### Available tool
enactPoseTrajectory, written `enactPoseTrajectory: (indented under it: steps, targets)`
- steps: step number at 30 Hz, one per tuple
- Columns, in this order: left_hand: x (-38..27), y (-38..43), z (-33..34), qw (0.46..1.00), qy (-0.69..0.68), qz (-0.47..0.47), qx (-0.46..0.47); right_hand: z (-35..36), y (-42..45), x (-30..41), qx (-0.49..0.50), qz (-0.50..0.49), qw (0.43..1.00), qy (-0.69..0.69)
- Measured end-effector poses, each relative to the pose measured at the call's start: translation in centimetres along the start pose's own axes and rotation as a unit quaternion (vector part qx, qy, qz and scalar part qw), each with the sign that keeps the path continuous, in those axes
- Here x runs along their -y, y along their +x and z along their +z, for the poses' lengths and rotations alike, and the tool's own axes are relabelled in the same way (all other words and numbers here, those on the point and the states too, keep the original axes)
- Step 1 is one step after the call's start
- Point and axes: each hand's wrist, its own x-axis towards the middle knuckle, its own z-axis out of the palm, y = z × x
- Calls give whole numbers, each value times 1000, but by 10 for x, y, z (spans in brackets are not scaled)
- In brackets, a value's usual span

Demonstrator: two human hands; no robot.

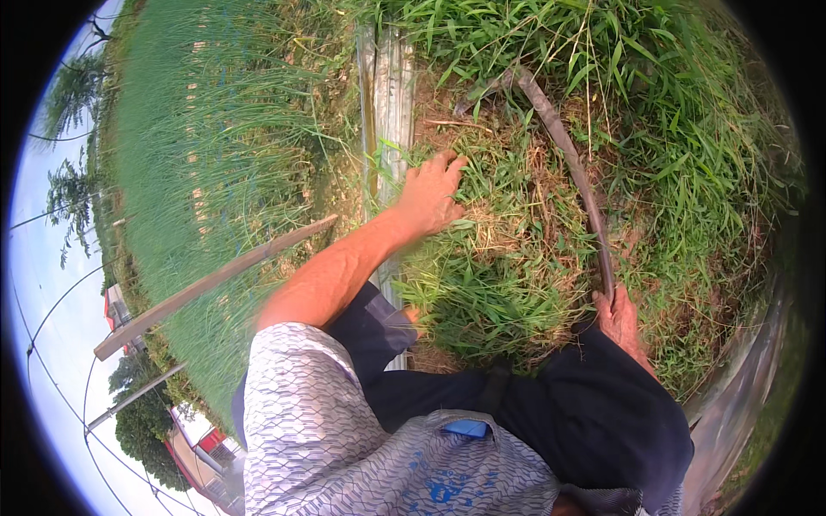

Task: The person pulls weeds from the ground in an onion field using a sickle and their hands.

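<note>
My left hand [433, 197] reaches over the loose grass, palm down with the fingers apart and nothing visibly held. At the right, my right hand [621, 319] is closed on the lower end of a long, curved wooden tool handle [574, 161]. The handle runs up to a bend, where a partly hidden head [474, 100] lies low against the soil; its exact kind cannot be told. Between my hands, cut or pulled grass [497, 290] lies heaped before my knees. More flattened grass and bare reddish soil show beyond it.
Tall green weeds [684, 129] grow at the top and right. A strip of silvery plastic mulch film [392, 90] runs along the left of the weedy ground, with thin-leaved onion-like plants [219, 129] past it. A wooden post [219, 280] slants in at the left. More plastic film [742, 400] lies lower right.
</note>
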Motion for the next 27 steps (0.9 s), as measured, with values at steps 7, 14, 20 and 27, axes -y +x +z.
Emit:
enactPoseTrajectory:
  steps: [7,14,20,27]
  targets:
    - [-35,10,3,984,-145,-81,61,-9,-34,-66,22,18,999,-33]
    - [-172,-31,33,909,-387,123,91,-8,-21,-64,17,23,998,-51]
    - [-161,-34,-5,909,-242,181,286,-20,-51,-89,-5,17,999,-47]
    - [-85,-4,-107,958,2,102,267,-18,-43,-90,-68,-17,998,1]
